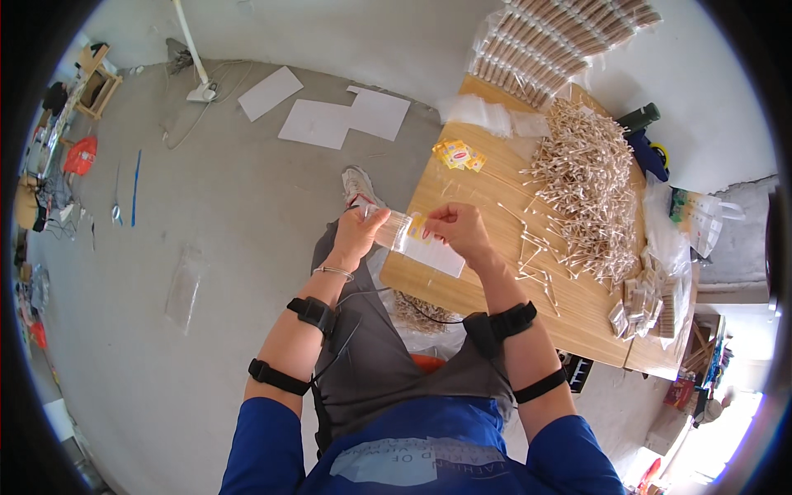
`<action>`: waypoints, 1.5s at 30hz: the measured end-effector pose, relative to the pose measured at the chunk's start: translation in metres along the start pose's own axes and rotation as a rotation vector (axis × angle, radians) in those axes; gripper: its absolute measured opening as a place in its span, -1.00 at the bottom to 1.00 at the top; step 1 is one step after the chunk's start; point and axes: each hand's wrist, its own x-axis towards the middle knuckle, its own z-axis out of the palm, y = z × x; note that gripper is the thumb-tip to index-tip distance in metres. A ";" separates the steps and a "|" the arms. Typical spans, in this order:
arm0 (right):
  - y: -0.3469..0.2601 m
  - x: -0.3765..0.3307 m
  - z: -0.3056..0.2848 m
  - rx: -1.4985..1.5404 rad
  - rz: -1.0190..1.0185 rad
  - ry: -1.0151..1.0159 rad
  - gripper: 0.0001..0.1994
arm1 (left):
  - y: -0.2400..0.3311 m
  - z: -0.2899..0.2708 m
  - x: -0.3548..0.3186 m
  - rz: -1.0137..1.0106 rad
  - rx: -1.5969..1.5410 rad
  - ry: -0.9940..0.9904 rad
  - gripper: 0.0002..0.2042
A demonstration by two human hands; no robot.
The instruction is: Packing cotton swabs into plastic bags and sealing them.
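Slips, Swabs and Clear Plastic at the Corner of a Wooden Surface

A person in a blue shirt sits at a light-brown wooden surface [495, 194], the left hand [355, 235] closed around one end of a flat, clear plastic packet of pale sticks [393, 231]. The packet is held just off the surface's near corner, its other end turned toward the right hand [462, 231], probably so both can meet there. The right hand's fingertips are drawn together, apparently pinching a small yellow-and-red paper slip [417, 226] beside that end. Beneath, a flat white rectangular sheet or stack [435, 256] lies on the corner, perhaps kept there for easy reach. Farther off, a loose pile of matching yellow slips [459, 155] sits near the left edge, likely for the same reason. A large heap of white-tipped wooden swabs [587, 194] fills the right side, seemingly set back to leave working room, with stray swabs [536, 256] scattered before it.
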 end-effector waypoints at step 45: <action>0.015 0.000 0.064 -0.195 -0.273 0.298 -0.82 | 0.007 0.005 -0.002 -0.022 -0.080 0.002 -0.76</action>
